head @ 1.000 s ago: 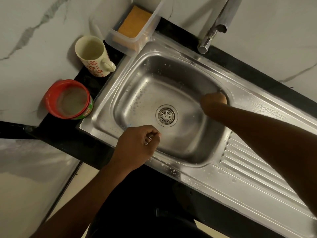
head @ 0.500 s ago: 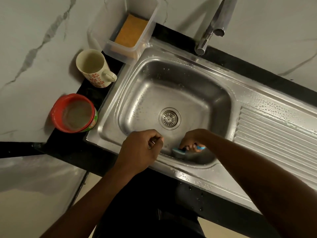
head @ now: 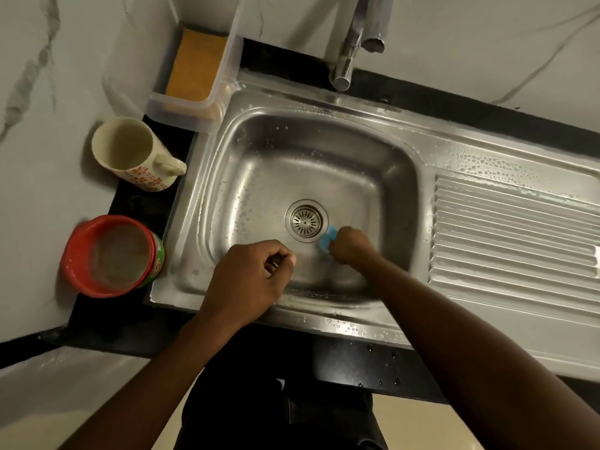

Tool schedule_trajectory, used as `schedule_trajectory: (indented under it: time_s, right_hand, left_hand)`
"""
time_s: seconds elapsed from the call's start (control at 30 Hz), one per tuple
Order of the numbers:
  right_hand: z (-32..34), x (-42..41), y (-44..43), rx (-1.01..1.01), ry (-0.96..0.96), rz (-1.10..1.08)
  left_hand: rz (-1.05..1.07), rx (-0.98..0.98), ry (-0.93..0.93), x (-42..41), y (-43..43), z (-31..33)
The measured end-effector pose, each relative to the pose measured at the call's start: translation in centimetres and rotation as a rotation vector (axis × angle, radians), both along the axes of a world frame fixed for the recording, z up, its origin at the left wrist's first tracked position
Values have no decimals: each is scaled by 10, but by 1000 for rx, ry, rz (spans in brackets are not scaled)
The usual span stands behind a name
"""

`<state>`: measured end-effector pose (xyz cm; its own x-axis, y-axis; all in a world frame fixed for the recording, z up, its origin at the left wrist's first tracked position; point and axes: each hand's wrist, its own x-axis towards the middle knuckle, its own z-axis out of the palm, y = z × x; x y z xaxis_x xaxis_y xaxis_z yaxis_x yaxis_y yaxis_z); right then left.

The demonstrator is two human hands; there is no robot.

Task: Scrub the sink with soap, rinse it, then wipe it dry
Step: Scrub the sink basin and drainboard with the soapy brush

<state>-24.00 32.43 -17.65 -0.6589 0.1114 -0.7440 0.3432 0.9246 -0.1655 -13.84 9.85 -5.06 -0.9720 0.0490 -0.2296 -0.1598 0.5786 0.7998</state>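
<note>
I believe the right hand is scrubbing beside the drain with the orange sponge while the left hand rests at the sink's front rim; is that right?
Not quite: in the head view the right hand grips a blue scrubber beside the drain; the orange sponge lies in the clear container. The left hand is at the sink's front rim.

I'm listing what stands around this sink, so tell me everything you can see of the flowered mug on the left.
The mug is cream and looks ceramic, with a band of small red flowers around its lower body. Its single loop handle is turned toward the sink. It stands mouth up on the black counter near the wall, between the clear plastic box and the red tub, seemingly apart from both. Its inside looks empty.
</note>
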Motion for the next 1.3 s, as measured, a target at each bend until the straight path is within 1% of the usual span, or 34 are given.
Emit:
schedule_trajectory:
  time_s: [0.07, 0.13, 0.2, 0.23, 0.3, 0.33, 0.4, 0.47, 0.5, 0.57, 0.63, 0.7, 0.8, 0.87, 0.93, 0.97, 1.03, 1.07, 1.1, 1.17, 1.2, 1.23, 1.3]
  right_hand:
    - [-6, -12, 16, 79, 104, -137]
    - [-14, -20, 18, 33, 96, -317]
    - [-23, -25, 14, -74, 125, -486]
    - [-27, -24, 11, -103, 174, -517]
    - [-30, -14, 5, -116, 226, -505]
    - [-33, -6, 1, -142, 208, -513]
    - [-36, 17, -5, -158, 128, -433]
    - [-38, 24, -2, -121, 103, -400]
    - [-39, 16, 2, -117, 125, -439]
    - [-44, -13, 11, -148, 184, -601]
    - [-41, -44, 16, -132, 214, -606]
    - [-37, -60, 5, -128, 224, -556]
    - [-29, -41, -34, -156, 186, -380]
    - [-39, -16, -41, -216, 165, -328]
    - [-46, -7, -26, -245, 203, -372]
    - [-47, -14, -15, -222, 245, -421]
    - [-47, -38, 5, -196, 314, -585]
    - [-50, -51, 13, -219, 345, -661]
    - [-46, -64, 11, -224, 353, -688]
    - [-50, -85, -2, -191, 387, -611]
    - [-56, -93, -17, -203, 431, -533]
    - [-55, -97, -37, -187, 414, -458]
    - [-52, -90, -78, -245, 370, -265]
  left_hand:
    - [-19, 7, -1, -2, -2, 0]
    - [-25, 5, -10, -2, -5, -2]
    - [-31, 2, -21, -4, -8, -5]
    - [-38, 4, -25, -4, -10, -6]
    - [-59, 3, -25, -5, -12, -7]
    - [-66, 3, -22, -7, -13, -6]
    - [-74, 11, -16, -10, -15, -6]
    - [-90, 11, -13, -14, -17, -8]
    - [-98, 9, -10, -14, -18, -8]
    - [-102, 11, 0, -16, -21, -9]
    - [-103, 8, 4, -16, -25, -11]
    - [-104, -6, -1, -16, -28, -14]
    - [-93, 3, -16, -16, -29, -16]
    - [-86, 15, -26, -18, -29, -16]
    - [-89, 16, -28, -20, -29, -16]
    - [-89, 13, -28, -22, -31, -18]
    - [-82, 16, -32, -23, -34, -19]
    - [-78, 23, -35, -23, -35, -20]
    - [-72, 30, -37, -23, -36, -21]
    - [-68, 40, -45, -23, -37, -22]
    - [-71, 45, -48, -23, -37, -23]
    - [-73, 48, -50, -23, -38, -23]
    - [-74, 46, -56, -24, -38, -24]
